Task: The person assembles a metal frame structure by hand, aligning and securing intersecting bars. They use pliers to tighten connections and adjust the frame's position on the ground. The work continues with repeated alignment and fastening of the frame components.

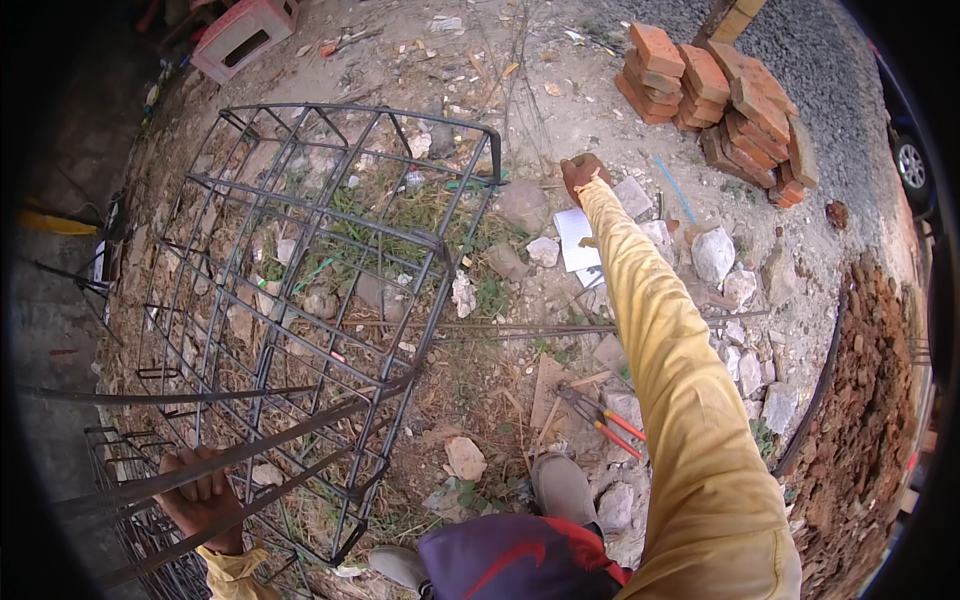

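Observation:
A long cage of dark steel reinforcing bars (330,215) lies on rubble and grass to the left. At lower left, my left hand (200,492) has its fingers curled round a loose steel bar (265,437) that crosses the cage's near part; another bar (235,515) runs just beneath. My right arm stretches far forward, and its hand (583,174) is closed in a fist beyond the cage's right corner. Thin wires (530,105) trail on the ground up to that fist; what it holds is unclear. Below it lie white paper sheets (575,241).
Red-handled pincers (602,418) rest near my shoe (563,488). Several pale stones (713,255) are scattered right of my arm. Stacked bricks (755,115) stand at far right, before gravel (830,60). A pinkish block (240,38) sits at far left. Thin rods (520,330) cross the ground.

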The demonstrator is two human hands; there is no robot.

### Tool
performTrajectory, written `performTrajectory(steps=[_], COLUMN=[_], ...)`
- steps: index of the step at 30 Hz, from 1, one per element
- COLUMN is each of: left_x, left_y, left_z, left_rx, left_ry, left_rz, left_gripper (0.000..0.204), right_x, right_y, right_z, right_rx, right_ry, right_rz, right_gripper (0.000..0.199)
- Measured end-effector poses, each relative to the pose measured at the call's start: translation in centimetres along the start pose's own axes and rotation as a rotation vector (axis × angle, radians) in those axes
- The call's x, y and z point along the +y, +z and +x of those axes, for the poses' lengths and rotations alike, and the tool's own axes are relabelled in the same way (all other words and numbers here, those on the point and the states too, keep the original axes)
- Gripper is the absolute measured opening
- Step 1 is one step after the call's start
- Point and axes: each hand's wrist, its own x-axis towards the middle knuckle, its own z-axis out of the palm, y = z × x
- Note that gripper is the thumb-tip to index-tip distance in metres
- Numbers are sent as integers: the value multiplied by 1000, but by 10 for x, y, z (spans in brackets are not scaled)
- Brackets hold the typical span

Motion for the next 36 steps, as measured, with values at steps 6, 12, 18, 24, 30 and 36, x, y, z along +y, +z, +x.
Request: performTrajectory(steps=[6, 12, 18, 24, 30, 36], left_x=[1, 0, 7, 8, 8, 13], left_y=[33, 37, 46, 42, 24, 15], left_z=[8, 6, 8, 5, 0, -3], left_rx=[-7, 107, 51, 118, 43, 77], left_ry=[-31, -49, -65, -123, -84, -67], left_rz=[101, 222, 237, 199, 191, 94], left_gripper=[48, 50, 49, 48, 45, 49], right_x=[-28, -50, -51, -55, -33, -4], right_y=[20, 34, 37, 40, -16, -116], right_z=[54, 69, 47, 42, 12, -82], right_rx=[-69, -487, -321, -244, -390, -712], right_ry=[-226, -74, -65, 96, -23, 149], right_rz=[200, -581, -579, -436, -208, 92], right_gripper=[29, 35, 34, 34, 40, 27])
